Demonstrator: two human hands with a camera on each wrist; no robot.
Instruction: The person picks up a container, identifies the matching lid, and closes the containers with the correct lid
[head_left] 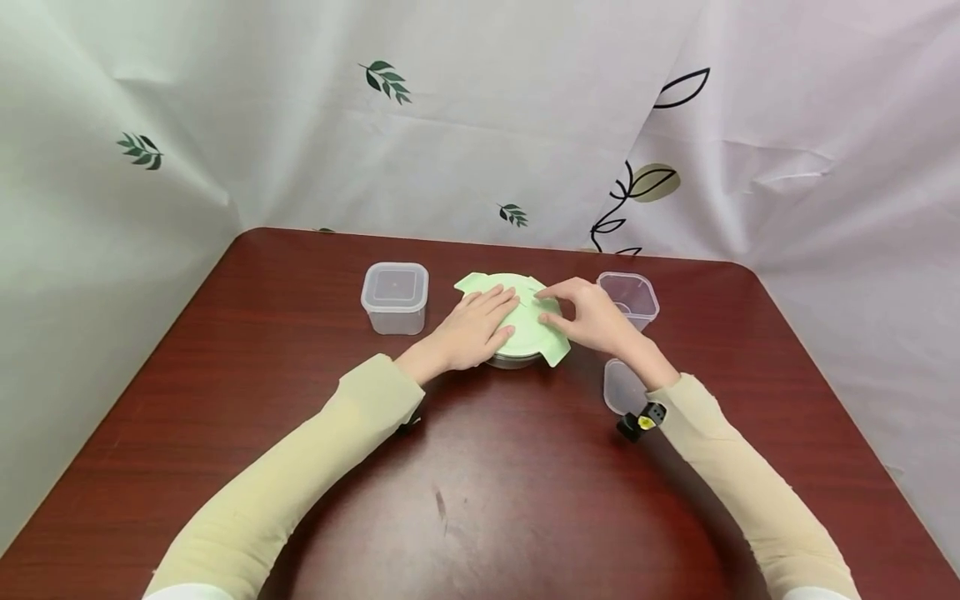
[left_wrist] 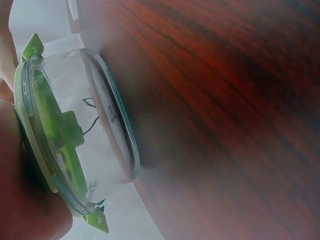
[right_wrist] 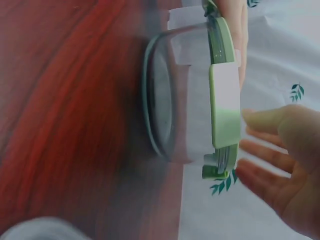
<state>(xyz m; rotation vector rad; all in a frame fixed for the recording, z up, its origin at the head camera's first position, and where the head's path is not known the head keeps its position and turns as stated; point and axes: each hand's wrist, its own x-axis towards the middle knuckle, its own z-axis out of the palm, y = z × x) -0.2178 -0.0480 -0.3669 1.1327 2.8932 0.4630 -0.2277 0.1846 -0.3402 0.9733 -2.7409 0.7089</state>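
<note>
A round clear glass food container [left_wrist: 107, 135] stands on the table with a pale green lid [head_left: 531, 332] on top. My left hand [head_left: 471, 330] lies across the left part of the lid, palm down with its fingers straight. Over the right part is my right hand [head_left: 588, 315], thumb and fingers spread and loosely bent, fingertips right at the lid's top. Locking flaps stick outward from the lid's rim; one flap [right_wrist: 225, 107] faces the right wrist camera, and another flap [head_left: 557, 348] points toward the front right. Through the glass, the inside looks empty.
Left of the glass container stands a lidded clear plastic tub [head_left: 395, 298]. An uncovered plastic tub [head_left: 633, 293] is behind my right hand, and a loose translucent lid [head_left: 621, 387] lies beneath my right wrist. A patterned white curtain [head_left: 450, 125] hangs behind the dark red table [head_left: 495, 500].
</note>
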